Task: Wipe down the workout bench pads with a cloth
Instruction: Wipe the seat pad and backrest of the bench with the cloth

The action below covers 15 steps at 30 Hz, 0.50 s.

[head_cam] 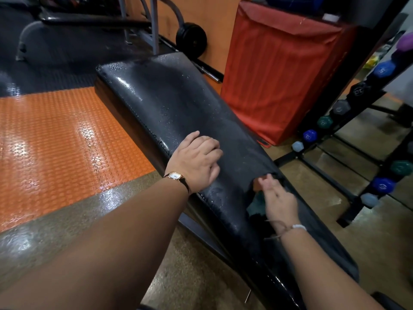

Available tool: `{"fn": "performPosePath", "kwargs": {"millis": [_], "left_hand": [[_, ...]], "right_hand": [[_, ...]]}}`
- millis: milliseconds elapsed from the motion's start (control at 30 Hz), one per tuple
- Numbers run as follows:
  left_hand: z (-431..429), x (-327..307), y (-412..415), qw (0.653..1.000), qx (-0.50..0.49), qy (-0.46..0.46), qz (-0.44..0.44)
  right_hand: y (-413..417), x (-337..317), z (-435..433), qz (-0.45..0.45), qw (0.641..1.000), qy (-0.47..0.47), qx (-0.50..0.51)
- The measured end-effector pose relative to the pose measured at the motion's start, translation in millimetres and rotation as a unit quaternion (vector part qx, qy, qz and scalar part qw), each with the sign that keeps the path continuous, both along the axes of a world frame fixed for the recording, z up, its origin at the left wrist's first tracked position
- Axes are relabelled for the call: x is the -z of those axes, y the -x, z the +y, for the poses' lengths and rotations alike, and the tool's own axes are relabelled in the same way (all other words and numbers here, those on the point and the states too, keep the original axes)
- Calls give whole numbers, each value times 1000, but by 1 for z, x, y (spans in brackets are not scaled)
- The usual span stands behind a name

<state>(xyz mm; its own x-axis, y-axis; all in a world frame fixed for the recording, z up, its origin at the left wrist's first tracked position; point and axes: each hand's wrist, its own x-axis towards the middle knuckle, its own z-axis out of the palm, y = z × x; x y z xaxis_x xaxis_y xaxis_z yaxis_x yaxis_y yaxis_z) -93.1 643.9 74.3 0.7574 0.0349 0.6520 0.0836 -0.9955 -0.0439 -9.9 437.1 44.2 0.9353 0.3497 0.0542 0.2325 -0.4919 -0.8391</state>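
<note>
A long black bench pad point(169, 101) runs from the upper middle towards me, its surface beaded with droplets. A second black pad point(319, 256) continues it at the lower right. My left hand point(196, 162), a watch on its wrist, rests on the long pad's left side with bent fingers and holds nothing. My right hand point(279, 200) lies blurred at the seam between the two pads, fingers loosely stretched forward. A teal cloth point(257, 205) shows under its palm, mostly hidden.
A red fabric-covered box point(279, 74) stands right of the bench. A black rack with several coloured dumbbells point(310, 135) fills the right side. Orange studded floor matting point(55, 142) lies to the left. A grey machine frame and a black weight plate point(191, 39) stand behind.
</note>
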Motion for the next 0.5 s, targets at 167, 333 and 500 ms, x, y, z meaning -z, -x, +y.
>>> {"fn": "performPosePath", "kwargs": {"millis": [167, 333, 500], "left_hand": [[-1, -1, 0, 1000, -2, 1, 19], [-1, -3, 1, 1000, -12, -4, 27], [0, -3, 0, 1000, -9, -4, 23]], "right_hand": [[13, 13, -27, -61, 983, -26, -172], [-41, 9, -20, 17, 991, 121, 48], [13, 7, -13, -105, 962, 208, -140]]}}
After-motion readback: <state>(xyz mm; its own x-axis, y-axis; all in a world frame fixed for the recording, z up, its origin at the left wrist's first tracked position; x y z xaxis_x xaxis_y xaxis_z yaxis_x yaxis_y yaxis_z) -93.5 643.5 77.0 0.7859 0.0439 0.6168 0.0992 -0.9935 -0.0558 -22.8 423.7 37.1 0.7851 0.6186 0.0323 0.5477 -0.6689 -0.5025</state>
